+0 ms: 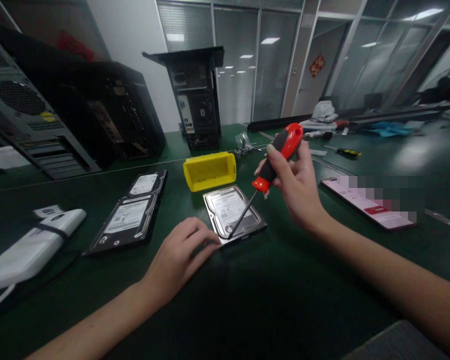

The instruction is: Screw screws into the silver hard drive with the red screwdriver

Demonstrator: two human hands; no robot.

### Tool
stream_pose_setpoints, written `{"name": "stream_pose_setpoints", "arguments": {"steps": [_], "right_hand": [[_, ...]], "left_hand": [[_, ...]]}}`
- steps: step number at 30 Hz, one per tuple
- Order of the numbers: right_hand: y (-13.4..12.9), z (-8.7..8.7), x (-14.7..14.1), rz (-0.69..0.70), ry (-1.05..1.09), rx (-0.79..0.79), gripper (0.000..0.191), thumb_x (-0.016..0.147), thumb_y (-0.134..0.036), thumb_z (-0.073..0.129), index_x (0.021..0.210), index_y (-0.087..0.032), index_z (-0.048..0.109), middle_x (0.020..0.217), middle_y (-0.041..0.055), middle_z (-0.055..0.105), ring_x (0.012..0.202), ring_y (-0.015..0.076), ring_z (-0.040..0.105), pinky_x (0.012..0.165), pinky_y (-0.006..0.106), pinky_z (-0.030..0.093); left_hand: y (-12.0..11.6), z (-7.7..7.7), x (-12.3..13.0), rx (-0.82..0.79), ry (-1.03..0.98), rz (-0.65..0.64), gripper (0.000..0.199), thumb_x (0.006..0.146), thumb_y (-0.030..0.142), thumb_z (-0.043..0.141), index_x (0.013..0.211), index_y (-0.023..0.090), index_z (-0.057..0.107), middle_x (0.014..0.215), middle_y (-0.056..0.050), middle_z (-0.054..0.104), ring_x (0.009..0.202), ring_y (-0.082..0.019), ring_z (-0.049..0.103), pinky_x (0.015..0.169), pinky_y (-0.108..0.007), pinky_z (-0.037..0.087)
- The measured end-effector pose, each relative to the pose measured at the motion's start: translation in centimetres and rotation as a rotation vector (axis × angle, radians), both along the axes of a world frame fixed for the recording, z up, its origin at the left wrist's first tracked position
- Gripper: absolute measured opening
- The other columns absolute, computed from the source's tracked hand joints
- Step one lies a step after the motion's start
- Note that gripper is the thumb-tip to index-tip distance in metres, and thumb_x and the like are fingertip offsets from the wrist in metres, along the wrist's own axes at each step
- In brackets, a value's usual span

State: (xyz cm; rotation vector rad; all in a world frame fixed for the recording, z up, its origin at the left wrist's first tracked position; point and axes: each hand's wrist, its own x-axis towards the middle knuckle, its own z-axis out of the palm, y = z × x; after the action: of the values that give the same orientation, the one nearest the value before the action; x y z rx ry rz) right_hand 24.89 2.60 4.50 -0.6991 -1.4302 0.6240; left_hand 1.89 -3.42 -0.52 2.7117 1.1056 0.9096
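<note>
A red and black screwdriver [281,156] is held in my right hand [298,185], its fingers wrapped round the handle. The shaft slants down to the left, and its tip meets the near-left part of a silver hard drive [230,206] with a white label. My left hand [183,250] rests at the drive's near-left corner, fingertips against its edge, fingers bent and close together. Just behind the drive lies a yellow open tray [210,172] on its side. More hard drives [125,217] lie to the left of my left hand.
Black computer cases [127,115] stand at the back left, another case [198,110] behind the yellow tray. A white power strip [33,245] lies far left. A phone [367,202] and a yellow-black screwdriver [347,152] lie on the right of the green table [247,310].
</note>
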Motion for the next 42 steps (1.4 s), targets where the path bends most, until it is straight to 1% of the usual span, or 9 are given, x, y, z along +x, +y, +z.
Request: {"name": "stream_pose_setpoints", "arguments": {"steps": [3,6,10,16,20,25,32,38,42], "right_hand": [[0.8,0.0,0.4,-0.008,0.006,0.002,0.027,0.087,-0.047,0.055,0.103,-0.03,0.039,0.083,0.0008,0.058,0.074,0.0174,0.065,0.05,0.027,0.053],[1.1,-0.1,0.4,0.008,0.015,0.019,0.028,0.087,-0.047,0.055,0.104,-0.032,0.038,0.083,0.0005,0.061,0.074,0.018,0.066,0.048,0.026,0.051],[0.2,0.1,-0.2,0.037,0.002,-0.007,0.033,0.086,-0.049,0.056,0.109,-0.032,0.038,0.089,0.0012,0.062,0.074,0.0165,0.066,0.049,0.026,0.052],[-1.5,0.5,-0.9,0.062,-0.013,0.024,0.039,0.085,-0.05,0.057,0.115,-0.034,0.037,0.099,0.0028,0.063,0.084,0.017,0.065,0.058,0.028,0.055],[-1.8,0.4,-1.0,0.065,-0.05,0.055,0.041,0.085,-0.049,0.057,0.119,-0.035,0.037,0.094,0.0024,0.063,0.082,0.0171,0.065,0.067,0.032,0.056],[-2.1,0.2,-1.3,0.082,-0.053,0.083,0.038,0.086,-0.048,0.057,0.119,-0.039,0.04,0.09,-0.0001,0.063,0.078,0.0155,0.066,0.074,0.033,0.055],[-2.3,0.4,-1.3,0.086,-0.06,0.118,0.038,0.086,-0.046,0.058,0.12,-0.039,0.041,0.09,-0.0003,0.063,0.076,0.0146,0.065,0.073,0.033,0.056],[-2.3,0.3,-1.2,0.042,-0.101,0.101,0.044,0.085,-0.05,0.056,0.124,-0.038,0.038,0.094,0.0019,0.062,0.076,0.0157,0.064,0.072,0.034,0.056],[-2.4,0.5,-1.2,0.044,-0.11,0.101,0.046,0.085,-0.052,0.056,0.125,-0.037,0.038,0.093,0.0024,0.061,0.078,0.016,0.064,0.071,0.033,0.056]], "left_hand": [[0.3,0.2,0.0,-0.161,-0.107,0.051,0.01,0.09,0.017,0.054,0.094,0.019,0.063,0.093,-0.004,0.058,0.087,-0.017,0.055,0.075,-0.028,0.046],[0.5,0.4,0.1,-0.277,-0.158,0.062,0.007,0.089,0.02,0.058,0.091,0.02,0.065,0.092,-0.003,0.059,0.086,-0.016,0.056,0.074,-0.028,0.047],[0.8,0.5,0.3,-0.353,-0.192,0.076,0.006,0.087,0.023,0.061,0.086,0.02,0.067,0.089,-0.002,0.061,0.083,-0.016,0.057,0.073,-0.029,0.047],[1.4,0.2,0.2,-0.471,-0.218,0.048,0.009,0.081,0.028,0.068,0.083,0.019,0.068,0.084,-0.002,0.063,0.078,-0.016,0.058,0.07,-0.028,0.047],[1.6,0.0,0.1,-0.484,-0.227,0.047,0.011,0.081,0.03,0.068,0.083,0.019,0.068,0.085,-0.002,0.063,0.078,-0.016,0.058,0.071,-0.029,0.046],[1.5,0.2,0.2,-0.511,-0.222,0.061,0.014,0.081,0.032,0.068,0.084,0.019,0.069,0.085,-0.002,0.064,0.077,-0.016,0.058,0.069,-0.028,0.045],[1.3,0.4,0.3,-0.479,-0.194,0.088,0.017,0.082,0.035,0.066,0.09,0.02,0.068,0.088,-0.003,0.063,0.079,-0.017,0.057,0.065,-0.027,0.043],[1.2,0.4,0.3,-0.453,-0.183,0.08,0.017,0.081,0.034,0.067,0.09,0.02,0.067,0.088,-0.002,0.062,0.08,-0.017,0.057,0.069,-0.028,0.044],[1.2,0.3,0.3,-0.442,-0.178,0.076,0.02,0.078,0.036,0.07,0.09,0.02,0.066,0.088,-0.002,0.062,0.08,-0.017,0.057,0.069,-0.028,0.044]]}}
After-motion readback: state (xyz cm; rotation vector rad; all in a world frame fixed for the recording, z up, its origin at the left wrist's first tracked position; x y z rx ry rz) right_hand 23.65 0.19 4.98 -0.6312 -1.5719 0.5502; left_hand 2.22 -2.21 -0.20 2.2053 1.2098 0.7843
